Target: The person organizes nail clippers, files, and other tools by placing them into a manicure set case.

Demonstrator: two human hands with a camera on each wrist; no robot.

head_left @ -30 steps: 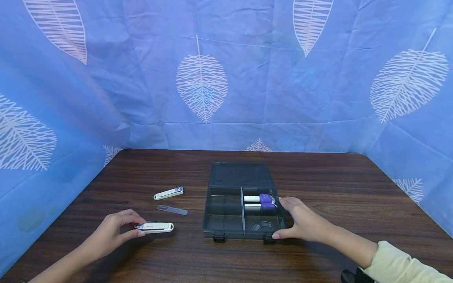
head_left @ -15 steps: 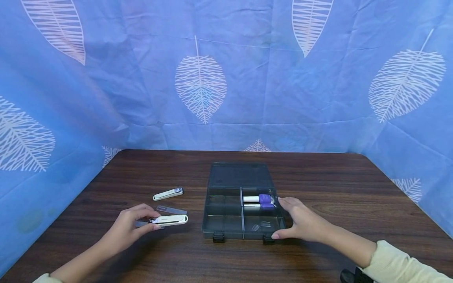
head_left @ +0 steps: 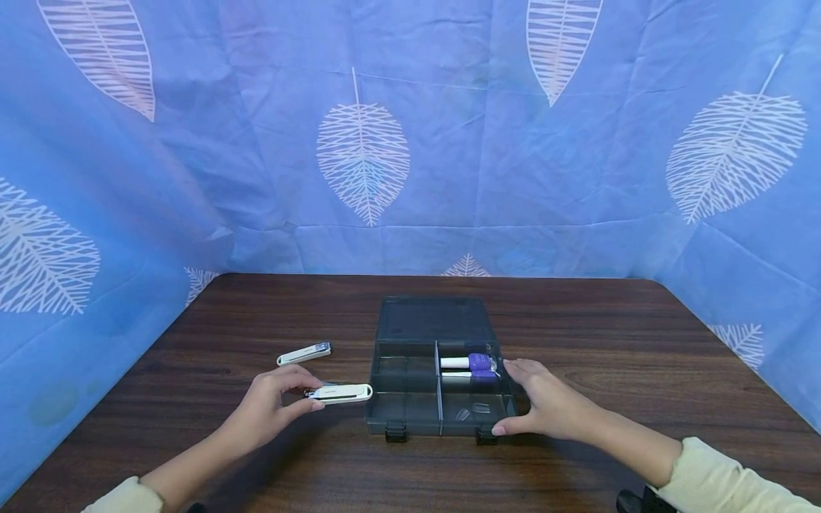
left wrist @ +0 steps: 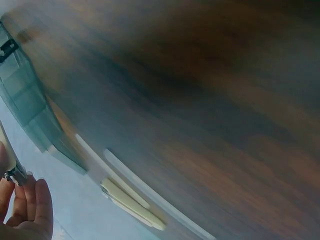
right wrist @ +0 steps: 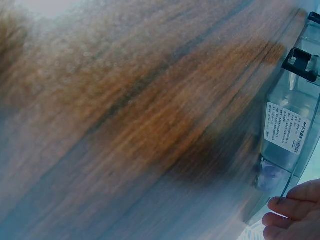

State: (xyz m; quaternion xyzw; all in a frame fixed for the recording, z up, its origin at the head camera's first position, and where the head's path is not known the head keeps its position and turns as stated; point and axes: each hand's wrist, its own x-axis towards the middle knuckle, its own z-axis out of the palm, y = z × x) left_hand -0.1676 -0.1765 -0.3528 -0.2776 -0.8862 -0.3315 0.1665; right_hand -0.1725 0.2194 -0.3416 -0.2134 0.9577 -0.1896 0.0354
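My left hand [head_left: 272,410] pinches a white nail clipper [head_left: 343,394] by its metal end, holding it above the table with the free end near the box's left wall. My right hand [head_left: 558,406] holds the right side of an open dark see-through plastic box [head_left: 404,410], thumb by the front latch and fingers on the side wall. Purple nail polish bottles with white caps [head_left: 457,363] lie in its back right compartment. Small clear pieces [head_left: 481,408] lie in the front right one. A second nail clipper [head_left: 304,353] rests on the table, left of the box.
In the left wrist view, two thin pale strips [left wrist: 160,195] lie beside the second clipper; the left hand hides them in the head view. The box lid [head_left: 432,319] lies folded back. A blue leaf-print cloth [head_left: 449,157] hangs behind the dark wooden table [head_left: 577,313].
My left hand has carried the nail clipper rightward and slightly away from me, toward the box, passing in front of the pale strips. The right hand stays on the box.
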